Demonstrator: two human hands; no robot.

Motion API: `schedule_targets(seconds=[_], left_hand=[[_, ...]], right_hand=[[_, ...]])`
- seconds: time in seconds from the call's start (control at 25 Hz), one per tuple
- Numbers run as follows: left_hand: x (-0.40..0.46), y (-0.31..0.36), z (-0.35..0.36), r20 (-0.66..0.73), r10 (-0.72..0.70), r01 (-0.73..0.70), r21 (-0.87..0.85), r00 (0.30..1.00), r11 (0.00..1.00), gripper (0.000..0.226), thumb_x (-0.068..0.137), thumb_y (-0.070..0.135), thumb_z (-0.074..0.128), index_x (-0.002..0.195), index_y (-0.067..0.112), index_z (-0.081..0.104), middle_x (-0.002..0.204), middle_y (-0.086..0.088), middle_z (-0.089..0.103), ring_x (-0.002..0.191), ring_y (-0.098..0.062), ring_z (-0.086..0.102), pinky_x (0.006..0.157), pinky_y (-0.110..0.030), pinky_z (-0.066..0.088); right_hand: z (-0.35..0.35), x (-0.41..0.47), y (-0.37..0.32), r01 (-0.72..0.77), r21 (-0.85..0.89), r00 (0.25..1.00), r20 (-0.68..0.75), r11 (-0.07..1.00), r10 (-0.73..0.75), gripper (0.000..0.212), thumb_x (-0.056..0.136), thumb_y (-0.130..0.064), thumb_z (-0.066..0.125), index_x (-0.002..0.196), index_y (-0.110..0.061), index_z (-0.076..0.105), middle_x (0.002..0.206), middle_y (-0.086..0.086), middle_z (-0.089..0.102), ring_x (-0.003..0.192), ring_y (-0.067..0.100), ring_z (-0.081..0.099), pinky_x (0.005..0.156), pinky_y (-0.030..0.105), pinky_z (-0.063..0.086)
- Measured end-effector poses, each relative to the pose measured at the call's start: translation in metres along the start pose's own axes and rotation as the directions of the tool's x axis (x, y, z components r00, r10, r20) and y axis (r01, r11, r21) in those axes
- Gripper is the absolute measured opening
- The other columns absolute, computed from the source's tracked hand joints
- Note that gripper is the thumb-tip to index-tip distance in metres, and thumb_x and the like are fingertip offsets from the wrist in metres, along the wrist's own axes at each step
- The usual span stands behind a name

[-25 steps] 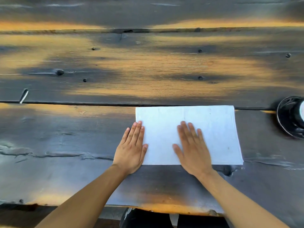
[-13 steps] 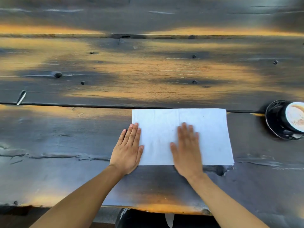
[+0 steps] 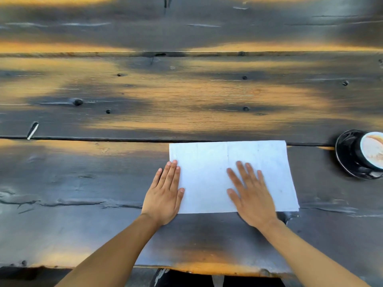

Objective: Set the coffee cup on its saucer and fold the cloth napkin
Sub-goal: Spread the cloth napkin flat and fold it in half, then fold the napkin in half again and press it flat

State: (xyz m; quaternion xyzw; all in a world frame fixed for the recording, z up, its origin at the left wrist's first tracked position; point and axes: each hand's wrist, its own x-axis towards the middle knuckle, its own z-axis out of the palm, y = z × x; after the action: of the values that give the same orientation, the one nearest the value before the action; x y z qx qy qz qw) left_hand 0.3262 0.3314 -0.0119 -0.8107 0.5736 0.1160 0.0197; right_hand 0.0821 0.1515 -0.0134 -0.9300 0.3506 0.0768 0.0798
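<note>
Near the front edge of the desk [image 3: 83, 224] lies the white napkin [image 3: 209, 172], folded to a rectangle. The left hand [image 3: 163, 195] rests flat and open on its left edge, the right hand [image 3: 252, 195] flat with spread fingers on its near right part. If one palm slides, the layers may shift and the fold goes crooked. Right of the napkin, well apart, the cup [image 3: 371, 152] stands on its saucer [image 3: 344, 154]; nothing blocks the cloth.
</note>
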Motion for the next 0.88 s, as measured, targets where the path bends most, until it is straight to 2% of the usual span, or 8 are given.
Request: schedule_targets(seconds=[0.16,0.32,0.4,0.48,0.6,0.68,0.76,0.88], left_hand=[[0.001,0.000,0.000,0.004,-0.003,0.003,-0.006,1.000,1.000,0.065,0.107,0.042,0.014,0.159,0.003,0.007,0.170,-0.011,-0.002,0.157,-0.023,-0.003,0.125,-0.044,0.007],[0.000,0.001,-0.002,0.013,-0.005,0.005,-0.008,1.000,1.000,0.065,0.107,0.042,0.013,0.159,0.003,0.007,0.170,-0.011,-0.001,0.157,-0.024,-0.002,0.125,-0.043,0.007],[0.002,-0.001,-0.003,0.024,0.004,-0.004,-0.028,1.000,1.000,0.065,0.107,0.043,0.013,0.160,0.004,0.009,0.170,-0.010,-0.001,0.157,-0.023,0.000,0.125,-0.043,0.006],[0.002,-0.003,-0.004,0.013,0.008,-0.006,-0.093,1.000,0.996,0.066,0.106,0.044,0.019,0.160,0.005,0.014,0.170,-0.009,0.002,0.157,-0.023,0.003,0.125,-0.042,0.008],[-0.007,0.006,-0.015,-0.042,-0.288,0.268,-0.264,0.957,0.926,0.063,0.099,0.043,0.041,0.149,0.005,0.038,0.158,-0.015,0.034,0.148,-0.031,0.029,0.120,-0.046,0.026],[-0.016,0.020,-0.026,-0.054,-0.548,0.502,-0.332,0.835,0.799,0.053,0.094,0.041,0.050,0.134,0.006,0.054,0.130,-0.013,0.053,0.122,-0.033,0.047,0.104,-0.047,0.040],[-0.022,0.034,-0.034,0.016,-0.632,0.590,-0.380,0.775,0.713,0.040,0.092,0.032,0.056,0.124,0.008,0.060,0.116,-0.011,0.057,0.108,-0.032,0.051,0.092,-0.045,0.043],[-0.026,0.054,-0.043,0.186,-0.656,0.653,-0.465,0.732,0.597,0.042,0.091,0.022,0.056,0.129,0.006,0.056,0.121,-0.014,0.057,0.106,-0.033,0.056,0.084,-0.041,0.046]], right_hand=[[-0.004,-0.026,0.054,-0.163,-0.010,0.987,-0.003,0.987,0.163,0.063,0.101,-0.054,0.022,0.160,-0.031,0.016,0.170,0.001,0.003,0.157,0.025,-0.001,0.125,0.050,0.009],[-0.004,-0.028,0.057,-0.170,0.035,0.985,0.019,0.985,0.170,0.062,0.102,-0.054,0.021,0.160,-0.033,0.009,0.170,-0.001,-0.003,0.156,0.023,-0.007,0.126,0.047,0.006],[-0.008,-0.027,0.055,-0.181,0.135,0.983,0.006,0.974,0.182,0.059,0.104,-0.047,0.028,0.159,-0.030,0.018,0.170,0.001,0.003,0.156,0.022,-0.002,0.126,0.046,0.008],[-0.017,-0.030,0.055,-0.301,0.288,0.941,-0.062,0.909,0.332,0.050,0.102,-0.033,0.047,0.150,-0.017,0.040,0.164,0.009,0.022,0.152,0.029,0.019,0.123,0.047,0.022],[-0.029,-0.037,0.058,-0.535,0.389,0.781,-0.111,0.750,0.615,0.044,0.091,-0.017,0.061,0.133,-0.005,0.053,0.141,0.017,0.044,0.123,0.040,0.044,0.105,0.050,0.039],[-0.032,-0.043,0.057,-0.615,0.387,0.722,-0.072,0.687,0.688,0.047,0.089,-0.018,0.062,0.133,-0.003,0.054,0.129,0.019,0.048,0.111,0.039,0.046,0.098,0.050,0.040],[-0.035,-0.048,0.055,-0.649,0.399,0.700,-0.020,0.647,0.714,0.048,0.090,-0.020,0.062,0.133,-0.001,0.054,0.124,0.021,0.049,0.108,0.040,0.045,0.095,0.049,0.040],[-0.041,-0.050,0.050,-0.685,0.403,0.687,0.081,0.607,0.722,0.050,0.092,-0.022,0.060,0.137,-0.003,0.050,0.125,0.020,0.048,0.110,0.038,0.042,0.096,0.047,0.040]])
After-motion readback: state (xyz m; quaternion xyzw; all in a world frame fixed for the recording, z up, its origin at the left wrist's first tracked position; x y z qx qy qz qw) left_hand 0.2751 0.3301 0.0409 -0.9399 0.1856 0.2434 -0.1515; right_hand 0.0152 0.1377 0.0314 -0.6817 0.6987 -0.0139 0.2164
